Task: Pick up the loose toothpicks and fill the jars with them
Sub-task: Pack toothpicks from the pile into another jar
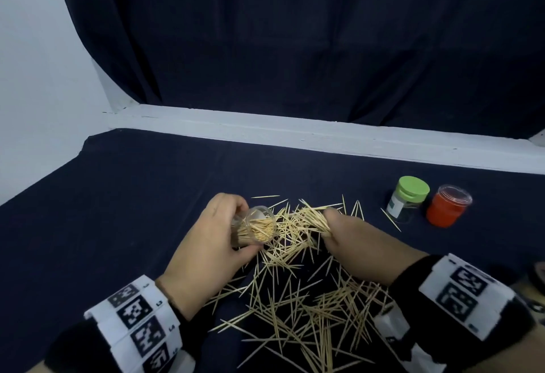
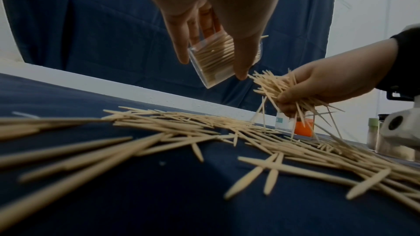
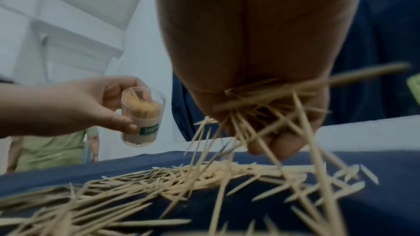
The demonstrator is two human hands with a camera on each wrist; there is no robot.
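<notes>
While loose toothpicks (image 1: 298, 299) lie scattered too thickly to count on the dark cloth (image 1: 147, 195) nearest the person, the left hand (image 1: 212, 234) grips one clear jar (image 1: 256, 226), partly filled, its mouth tilted right. Just beside that mouth, the right hand (image 1: 354, 237) clutches a bundle (image 1: 312, 216), long axes pointing left toward it. Farther right stand two more jars, one green-capped (image 1: 408, 201), one red (image 1: 446, 210).

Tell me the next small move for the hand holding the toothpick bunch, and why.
Probably bring the right hand leftward to the mouth of the clear jar and feed in its bunch of toothpicks. The left hand holds that jar lidless, tilted toward the bunch and only partly full, while many loose toothpicks still lie on the cloth.
</notes>
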